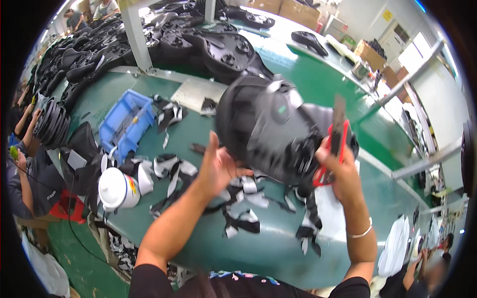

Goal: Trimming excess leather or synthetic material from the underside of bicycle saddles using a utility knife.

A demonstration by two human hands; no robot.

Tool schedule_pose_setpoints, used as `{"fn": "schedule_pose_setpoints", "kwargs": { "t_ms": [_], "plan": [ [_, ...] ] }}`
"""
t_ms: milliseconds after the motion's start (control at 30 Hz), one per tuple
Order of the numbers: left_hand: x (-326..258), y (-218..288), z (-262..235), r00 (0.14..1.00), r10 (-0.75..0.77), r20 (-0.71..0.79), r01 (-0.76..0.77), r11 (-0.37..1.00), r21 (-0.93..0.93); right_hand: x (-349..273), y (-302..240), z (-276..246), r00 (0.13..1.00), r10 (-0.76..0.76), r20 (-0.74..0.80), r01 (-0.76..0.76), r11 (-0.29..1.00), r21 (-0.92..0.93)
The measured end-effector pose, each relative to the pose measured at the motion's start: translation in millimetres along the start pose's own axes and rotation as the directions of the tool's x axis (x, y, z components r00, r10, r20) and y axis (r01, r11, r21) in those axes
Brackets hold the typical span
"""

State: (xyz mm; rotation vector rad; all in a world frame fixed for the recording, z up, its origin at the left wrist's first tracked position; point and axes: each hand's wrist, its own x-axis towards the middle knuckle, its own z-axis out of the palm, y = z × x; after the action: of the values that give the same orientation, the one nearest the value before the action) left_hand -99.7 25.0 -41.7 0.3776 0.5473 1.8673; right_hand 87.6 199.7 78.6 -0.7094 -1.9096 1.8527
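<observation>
A large black moulded seat [278, 124], its hollow underside with fittings turned toward me, is tilted up over the table and smeared by motion. My left hand [218, 166] is open near its lower left edge, thumb up and fingers apart; whether the fingertips touch it I cannot tell. My right hand [343, 171] is closed around the red handles of scissors [338, 134], whose dark blades point upward in front of the seat's right end. Black-and-white fabric scraps [243, 218] lie on the table beneath both hands.
A blue plastic bin [126, 124] and a white lidded enamel mug [118, 189] stand at left on the green table [198, 248]. Many black seats [169, 44] are piled beyond a metal post [135, 37]. Other people work at far left and lower right.
</observation>
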Motion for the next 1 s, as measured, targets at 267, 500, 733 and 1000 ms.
{"fn": "schedule_pose_setpoints", "kwargs": {
  "t_ms": [267, 500, 733, 1000],
  "plan": [
    [-64.9, 16.2, 33.3, 0.955, -0.135, -0.266, 0.269, 0.774, 0.574, -135.3, 71.5, 24.3, 1.0, 0.022, -0.01, -0.024, 0.988, -0.155],
    [-79.8, 29.8, 51.9, 0.95, -0.114, -0.289, 0.298, 0.606, 0.738, -143.0, 63.0, 11.9, 0.816, -0.327, 0.477, 0.573, 0.34, -0.746],
    [-86.7, 27.8, 68.4, 0.962, -0.042, -0.269, 0.243, 0.581, 0.777, -191.6, 93.5, 26.3, 0.914, -0.191, 0.358, 0.394, 0.213, -0.894],
    [-151.9, 7.6, 51.1, 0.84, 0.317, -0.44, 0.155, 0.637, 0.755, -256.2, 99.3, 67.8, 0.996, -0.051, 0.068, 0.083, 0.758, -0.647]
  ]
}}
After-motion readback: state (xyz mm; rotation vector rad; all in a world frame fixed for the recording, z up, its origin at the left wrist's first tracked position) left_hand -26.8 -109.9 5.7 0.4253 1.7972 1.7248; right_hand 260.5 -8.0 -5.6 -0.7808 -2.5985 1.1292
